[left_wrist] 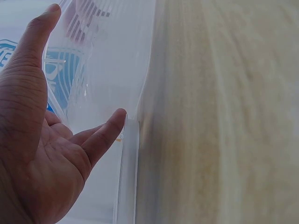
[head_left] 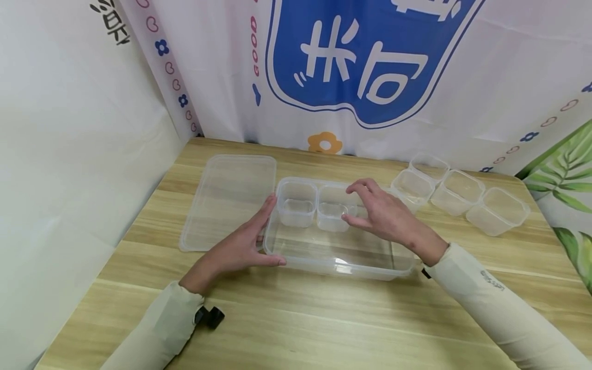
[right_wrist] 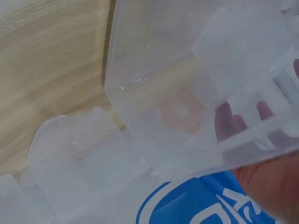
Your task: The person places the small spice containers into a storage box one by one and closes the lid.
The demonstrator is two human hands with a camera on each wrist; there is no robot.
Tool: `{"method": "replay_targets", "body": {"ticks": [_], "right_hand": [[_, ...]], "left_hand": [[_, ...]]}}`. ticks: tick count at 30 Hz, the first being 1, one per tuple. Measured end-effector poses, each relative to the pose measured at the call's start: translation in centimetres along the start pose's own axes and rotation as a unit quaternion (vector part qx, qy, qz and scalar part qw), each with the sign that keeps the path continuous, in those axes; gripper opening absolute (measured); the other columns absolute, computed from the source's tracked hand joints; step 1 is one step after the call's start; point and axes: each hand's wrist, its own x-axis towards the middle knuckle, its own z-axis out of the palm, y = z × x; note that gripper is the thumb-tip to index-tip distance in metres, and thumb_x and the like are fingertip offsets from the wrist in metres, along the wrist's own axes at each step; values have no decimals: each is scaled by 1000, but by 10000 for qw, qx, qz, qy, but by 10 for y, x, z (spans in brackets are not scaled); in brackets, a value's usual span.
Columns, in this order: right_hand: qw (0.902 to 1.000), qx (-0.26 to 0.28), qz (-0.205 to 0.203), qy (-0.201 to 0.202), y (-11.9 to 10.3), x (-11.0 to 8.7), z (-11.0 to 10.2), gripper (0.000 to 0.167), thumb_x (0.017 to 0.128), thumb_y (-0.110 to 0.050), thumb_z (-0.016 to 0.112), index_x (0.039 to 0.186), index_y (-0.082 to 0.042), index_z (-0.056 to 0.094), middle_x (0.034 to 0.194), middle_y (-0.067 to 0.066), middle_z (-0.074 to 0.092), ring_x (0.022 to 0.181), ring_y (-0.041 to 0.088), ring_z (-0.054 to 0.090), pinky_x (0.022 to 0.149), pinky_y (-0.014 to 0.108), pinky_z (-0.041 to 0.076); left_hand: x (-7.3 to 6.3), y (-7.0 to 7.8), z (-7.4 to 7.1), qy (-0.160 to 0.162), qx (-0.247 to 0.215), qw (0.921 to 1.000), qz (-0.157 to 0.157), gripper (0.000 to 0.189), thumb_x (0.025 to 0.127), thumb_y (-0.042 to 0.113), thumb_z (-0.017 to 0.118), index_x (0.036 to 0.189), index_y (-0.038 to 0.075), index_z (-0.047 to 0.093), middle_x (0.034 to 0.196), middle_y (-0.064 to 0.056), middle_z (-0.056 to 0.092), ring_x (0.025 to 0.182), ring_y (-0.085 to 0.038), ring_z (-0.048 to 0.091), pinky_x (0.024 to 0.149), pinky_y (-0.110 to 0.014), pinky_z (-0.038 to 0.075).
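Large clear container at the centre of the head frame, both hands about it. Left hand spread wide: thumb tip at the lower left corner of the rim, fingers stretched up along the left end towards the upper left corner, bracketing rather than clamped. In the left wrist frame, nearly straight fingers and a raised thumb beside translucent plastic. Right hand over the upper right part of the container, thumb and fingers apart in a loose curve at the right box; as to contact with its walls, cannot tell. In the right wrist frame, fingertips towards the right edge, blurred behind cloudy plastic. As for looks: a shallow, colourless rectangle with rounded corners, a pale rim, a bright glint on the near wall and wood grain visible through the floor. Inside, upper left, the right box and the left box, upright, side by side, equally see-through. Relative to the fingers: container between the two hands, left end within the span of the left thumb and fingers, right box beneath the right fingertips, left box nearer the left fingers. Flat lid on the table, just left of the container; four more boxes clustered at the upper right.
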Motion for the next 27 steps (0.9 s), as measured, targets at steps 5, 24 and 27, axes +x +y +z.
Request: {"method": "replay_targets", "body": {"ticks": [5, 24, 27], "right_hand": [[9998, 96, 103, 160, 5, -4, -8, 51, 98, -38, 71, 137, -9, 56, 142, 14, 50, 108, 32, 65, 77, 53, 56], [9911, 282, 260, 1274, 46, -30, -39, 38, 98, -21, 72, 131, -5, 63, 125, 15, 64, 106, 35, 65, 78, 51, 55], [9895, 239, 421, 1364, 57, -37, -44, 39, 98, -19, 71, 132, -3, 62, 129, 19, 63, 109, 38, 63, 80, 54, 54]], "left_hand": [[0, 1, -1, -23, -20, 10000, -26, 136, 75, 59, 88, 166, 30, -8, 171, 6, -8, 153, -23, 13, 108, -47, 44], [-1, -2, 0, -10, -127, 9999, 35, 136, 75, 56, 89, 166, 30, -8, 172, 2, -8, 153, -27, 14, 107, -49, 44], [-1, -2, 0, -22, -169, 9999, 14, 135, 75, 56, 89, 166, 30, -8, 171, 5, -9, 153, -26, 16, 106, -48, 45]]}}
